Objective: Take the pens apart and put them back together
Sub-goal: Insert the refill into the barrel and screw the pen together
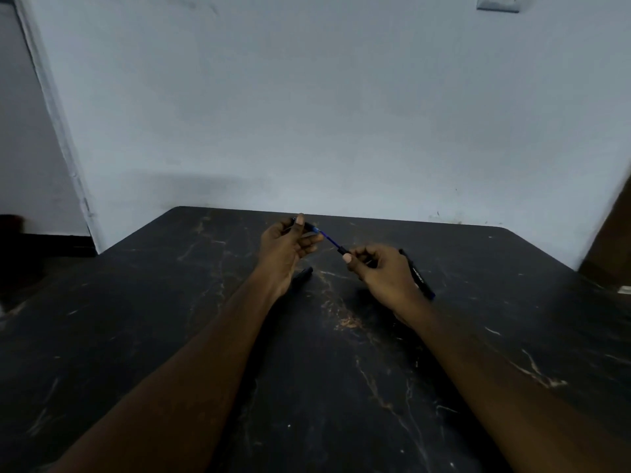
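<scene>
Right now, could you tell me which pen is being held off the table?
The pen between left hand and right hand, its blue refill exposed; the black pen and the blue-tipped pen lie on the table.

Dark worktop (341,370), black with pale and rust-brown veins. Behind the worktop, a plain grey-white wall (307,97). High above the worktop's far right corner, a wall plate (498,2). Beyond the worktop's right edge, a brown panel (611,240). Left of the worktop, a white corner edge (58,131).
</scene>
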`<state>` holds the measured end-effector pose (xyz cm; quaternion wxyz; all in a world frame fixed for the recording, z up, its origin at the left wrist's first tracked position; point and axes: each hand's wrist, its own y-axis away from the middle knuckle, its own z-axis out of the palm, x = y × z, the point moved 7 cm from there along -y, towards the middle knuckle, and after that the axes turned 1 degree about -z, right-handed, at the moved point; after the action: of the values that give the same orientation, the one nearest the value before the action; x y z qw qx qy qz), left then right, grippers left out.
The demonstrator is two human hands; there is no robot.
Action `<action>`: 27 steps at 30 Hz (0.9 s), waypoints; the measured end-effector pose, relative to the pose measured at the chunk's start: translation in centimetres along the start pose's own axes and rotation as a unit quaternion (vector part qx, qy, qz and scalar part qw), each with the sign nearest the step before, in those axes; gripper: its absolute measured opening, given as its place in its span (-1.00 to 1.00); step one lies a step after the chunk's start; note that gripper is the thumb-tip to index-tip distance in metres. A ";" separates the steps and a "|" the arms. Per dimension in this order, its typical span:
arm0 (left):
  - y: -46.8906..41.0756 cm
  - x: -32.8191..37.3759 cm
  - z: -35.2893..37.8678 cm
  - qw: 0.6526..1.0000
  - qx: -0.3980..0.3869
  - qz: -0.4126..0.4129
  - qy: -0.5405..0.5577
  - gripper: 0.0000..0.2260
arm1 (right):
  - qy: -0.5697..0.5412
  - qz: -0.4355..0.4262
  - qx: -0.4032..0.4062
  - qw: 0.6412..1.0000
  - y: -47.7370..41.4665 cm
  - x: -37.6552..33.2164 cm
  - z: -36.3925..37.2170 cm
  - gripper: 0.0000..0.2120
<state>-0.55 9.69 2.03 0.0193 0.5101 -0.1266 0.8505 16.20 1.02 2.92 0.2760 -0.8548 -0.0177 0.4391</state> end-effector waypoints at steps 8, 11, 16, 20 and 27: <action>0.0 -0.1 0.1 1.000 0.000 0.003 0.001 -0.85 | 0.007 0.003 0.001 1.000 -0.1 0.2 0.0 -0.86; 0.0 0.0 0.2 1.000 -0.005 0.008 -0.013 -0.85 | 0.008 0.003 0.002 1.000 0.0 0.1 0.0 -0.86; -0.1 0.0 0.1 0.999 -0.014 0.016 -0.048 -0.87 | 0.007 0.013 0.016 1.000 0.0 0.1 -0.3 -0.84; 0.5 -0.2 1.0 0.996 -0.041 0.008 -0.083 -0.89 | -0.006 0.013 0.034 0.999 0.1 0.0 -0.5 -0.83; 1.3 0.0 1.7 0.986 -0.040 0.019 -0.164 -0.77 | -0.007 0.000 0.061 0.998 0.1 -0.4 -0.8 -0.83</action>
<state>0.71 8.02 2.52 0.0028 0.6388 -0.1717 0.7500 16.53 0.44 3.51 0.3273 -0.8331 0.0070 0.4458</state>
